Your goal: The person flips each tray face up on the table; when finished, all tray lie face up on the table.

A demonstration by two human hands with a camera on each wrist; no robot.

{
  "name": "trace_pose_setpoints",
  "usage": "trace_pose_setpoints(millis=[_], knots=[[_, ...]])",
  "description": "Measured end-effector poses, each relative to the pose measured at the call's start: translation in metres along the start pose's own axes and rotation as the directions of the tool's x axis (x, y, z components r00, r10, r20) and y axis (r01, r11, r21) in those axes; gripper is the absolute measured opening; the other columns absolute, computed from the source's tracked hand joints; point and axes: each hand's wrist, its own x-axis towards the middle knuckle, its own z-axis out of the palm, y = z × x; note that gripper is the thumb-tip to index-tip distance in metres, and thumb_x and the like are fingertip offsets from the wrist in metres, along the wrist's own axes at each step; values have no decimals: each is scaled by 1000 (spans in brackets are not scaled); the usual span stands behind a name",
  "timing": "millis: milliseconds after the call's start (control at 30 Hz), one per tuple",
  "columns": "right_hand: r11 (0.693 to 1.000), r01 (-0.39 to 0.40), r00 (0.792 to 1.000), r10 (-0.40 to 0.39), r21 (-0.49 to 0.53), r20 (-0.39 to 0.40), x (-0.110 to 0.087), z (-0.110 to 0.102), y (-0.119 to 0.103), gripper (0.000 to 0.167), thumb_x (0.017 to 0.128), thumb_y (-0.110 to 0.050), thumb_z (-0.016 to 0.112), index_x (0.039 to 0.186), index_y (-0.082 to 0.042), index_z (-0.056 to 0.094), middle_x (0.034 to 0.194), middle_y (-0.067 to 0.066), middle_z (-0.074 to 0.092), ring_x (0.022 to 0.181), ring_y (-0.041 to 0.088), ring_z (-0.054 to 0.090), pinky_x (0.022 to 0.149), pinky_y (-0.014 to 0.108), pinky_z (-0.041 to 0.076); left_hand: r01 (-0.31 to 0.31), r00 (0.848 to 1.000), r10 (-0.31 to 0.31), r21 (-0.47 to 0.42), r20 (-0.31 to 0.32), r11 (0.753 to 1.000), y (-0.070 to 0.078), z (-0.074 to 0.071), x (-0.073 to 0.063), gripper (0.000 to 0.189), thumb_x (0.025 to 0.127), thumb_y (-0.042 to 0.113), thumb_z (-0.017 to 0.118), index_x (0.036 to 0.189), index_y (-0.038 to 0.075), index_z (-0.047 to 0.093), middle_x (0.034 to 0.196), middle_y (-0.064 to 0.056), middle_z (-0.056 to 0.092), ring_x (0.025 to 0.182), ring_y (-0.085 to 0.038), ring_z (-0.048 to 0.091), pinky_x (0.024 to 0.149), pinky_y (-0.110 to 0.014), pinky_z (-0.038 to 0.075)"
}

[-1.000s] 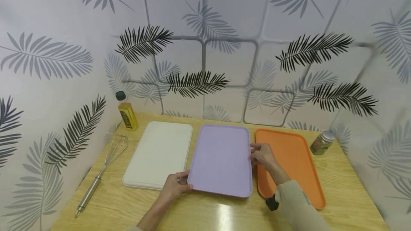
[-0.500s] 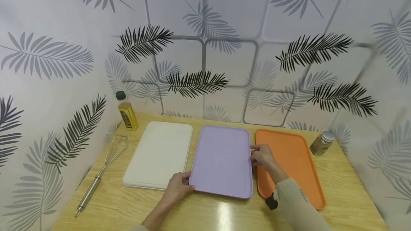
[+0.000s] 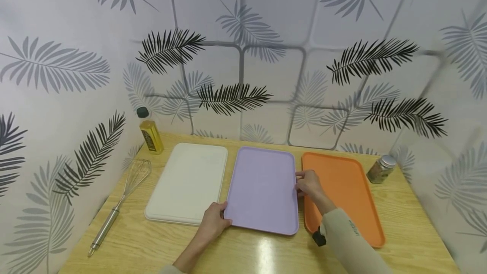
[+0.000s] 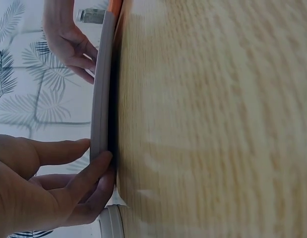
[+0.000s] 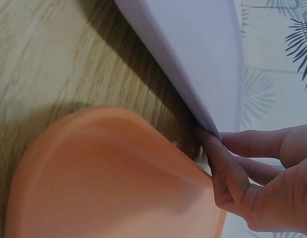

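A lilac rectangular tray (image 3: 262, 189) with a low rim lies between a white flat rectangular piece and an orange tray. At its near left corner my left hand (image 3: 214, 222) grips the rim. Thumb and fingers lie on either side of the lilac tray's edge (image 4: 100, 99) in the left wrist view. My right hand (image 3: 310, 183) pinches the right side of the rim, reaching over the orange tray (image 3: 344, 193). In the right wrist view, the fingers (image 5: 257, 144) meet the lilac rim, and a dark shadow shows along the tray's underside.
The white flat piece (image 3: 188, 183) with rounded corners lies to the left. Farther left rest a metal whisk (image 3: 114, 215) and an upright bottle of yellow oil (image 3: 151, 134). A small lidded jar (image 3: 381, 169) stands at the back right. Patterned walls border the wooden table (image 3: 418, 223).
My left hand has shifted slightly right, and the lilac tray's near left corner has moved a little right with it. The right hand keeps its hold on the rim.
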Motion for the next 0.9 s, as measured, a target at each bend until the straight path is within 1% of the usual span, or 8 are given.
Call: trace_pose_setpoints(millis=[133,200,300,367,467,533,733,900], knots=[[999,28,1000,-28,-40,-8,1,2,2,56,71,18,58,127,15,53,114,34,60,68,22,65,50,33,58,-2,1000,2,32,0,999,1,0,1,56,70,-9,74,119,-24,52,95,-24,57,84,-26,53,73,-34,50],[997,39,999,-40,-61,-15,2,3,2,57,69,19,59,126,15,54,112,33,61,66,22,65,49,33,57,-3,1000,3,52,-2,999,1,1,2,56,70,-8,74,119,-24,52,96,-26,57,88,-31,56,78,-40,52],[994,46,998,-50,-95,-32,2,6,2,57,68,19,58,125,15,55,109,33,63,64,23,66,47,33,57,6,1000,-6,87,-7,996,2,3,3,57,69,-8,75,118,-24,52,97,-27,58,94,-39,58,86,-47,52],[992,51,998,-56,-112,-40,0,7,1,56,68,20,56,124,16,55,110,34,62,64,25,67,46,32,57,23,1000,-23,104,-7,994,3,4,3,57,70,-7,76,119,-24,52,98,-27,57,96,-41,58,87,-48,52],[990,52,997,-57,-129,-43,-2,8,-2,56,68,20,54,124,16,55,109,34,62,64,27,67,46,32,57,42,999,-41,127,-11,991,2,7,3,57,71,-5,75,120,-23,52,99,-26,56,95,-40,58,87,-47,53],[987,60,997,-67,-149,-44,-2,7,-4,55,69,20,53,124,17,55,107,34,63,63,26,67,46,32,56,47,999,-45,135,-18,990,2,9,4,56,73,-2,73,120,-23,52,100,-26,56,96,-40,58,88,-48,52],[966,96,991,-115,-239,-65,-1,6,-5,50,72,18,53,122,15,57,99,31,66,57,24,66,42,29,55,45,999,-42,126,-29,991,4,12,4,50,80,4,66,120,-23,52,105,-29,54,101,-45,56,91,-53,49],[959,127,987,-147,-254,-63,-3,6,-5,51,71,17,50,121,16,57,93,30,67,52,24,66,41,30,54,52,998,-49,129,-27,990,5,12,4,48,84,8,63,119,-23,53,106,-31,54,102,-47,55,91,-54,48]])
